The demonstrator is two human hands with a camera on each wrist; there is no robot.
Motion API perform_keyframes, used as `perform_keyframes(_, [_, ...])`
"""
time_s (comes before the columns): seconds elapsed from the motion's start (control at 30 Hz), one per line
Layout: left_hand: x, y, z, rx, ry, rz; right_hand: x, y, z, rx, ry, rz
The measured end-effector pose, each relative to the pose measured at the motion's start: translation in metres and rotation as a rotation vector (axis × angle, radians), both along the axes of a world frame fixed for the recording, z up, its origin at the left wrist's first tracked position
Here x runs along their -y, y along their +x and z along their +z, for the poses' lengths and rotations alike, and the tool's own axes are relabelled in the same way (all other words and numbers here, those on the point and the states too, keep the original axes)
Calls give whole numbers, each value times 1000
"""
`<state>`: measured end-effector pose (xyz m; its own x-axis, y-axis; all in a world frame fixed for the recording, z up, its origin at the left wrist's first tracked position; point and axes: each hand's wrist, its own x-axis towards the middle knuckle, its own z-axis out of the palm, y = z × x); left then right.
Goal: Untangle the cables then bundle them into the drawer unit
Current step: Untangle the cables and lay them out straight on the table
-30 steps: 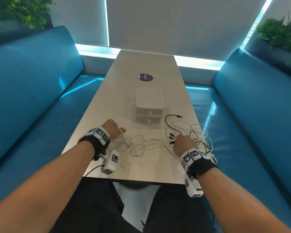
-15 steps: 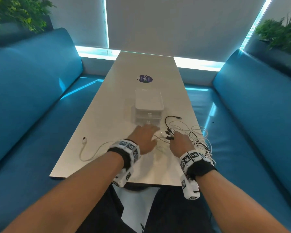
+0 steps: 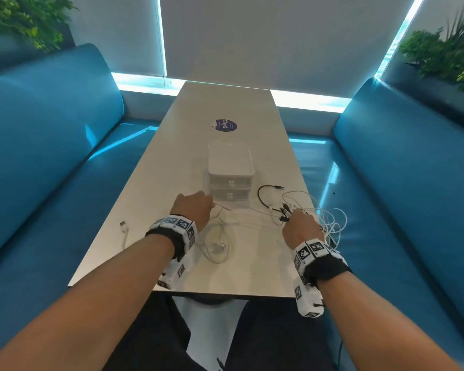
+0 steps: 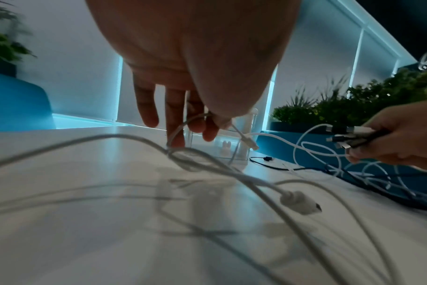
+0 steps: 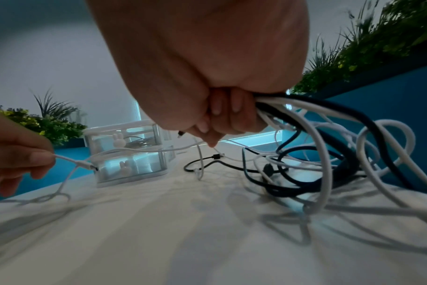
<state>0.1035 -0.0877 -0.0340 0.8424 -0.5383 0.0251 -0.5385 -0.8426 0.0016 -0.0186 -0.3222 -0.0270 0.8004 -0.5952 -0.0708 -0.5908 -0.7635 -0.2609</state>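
Observation:
A clear two-drawer unit [image 3: 230, 170] stands mid-table, both drawers closed. My left hand [image 3: 196, 207] sits just left of its front and pinches a thin white cable [image 4: 241, 137] near its plug, seen between thumb and fingers in the left wrist view. My right hand [image 3: 298, 226] grips a bunch of white and black cables [image 5: 305, 123] by their plug ends near the table's right edge. The tangle [image 3: 330, 220] spills over that edge. A loose white coil [image 3: 220, 245] lies between my hands.
A separate white cable [image 3: 123, 228] lies near the table's left edge. A black cable [image 3: 265, 196] loops right of the drawer unit. A round dark sticker [image 3: 225, 125] sits farther back. Blue benches flank the table [image 3: 172, 156], with plants behind them.
My left hand let go of one white cable at the left edge, reached over toward the right hand, then drew back left pinching another white cable. The right hand barely moved.

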Motion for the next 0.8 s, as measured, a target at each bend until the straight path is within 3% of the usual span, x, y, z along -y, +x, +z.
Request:
perform_keyframes(0.2, [-23,12,6,9,-92,230,10,-7,-1,-29,-31,-26])
perform_keyframes(0.3, [-25,13,3,-37,-128,241,8,-8,-3,-19,-11,-15])
perform_keyframes(0.53, [-2,-3,-13,-198,-180,135,-12,0,-8,139,15,96])
perform_keyframes(0.63, [2,-14,-14,-75,-45,84,-11,-3,-8,145,58,130])
perform_keyframes(0.7, [4,-22,-11,12,-154,-47,-10,-3,-9,157,84,161])
perform_keyframes(0.8, [14,-34,-12,-112,-204,-274,-9,-1,-9,160,100,192])
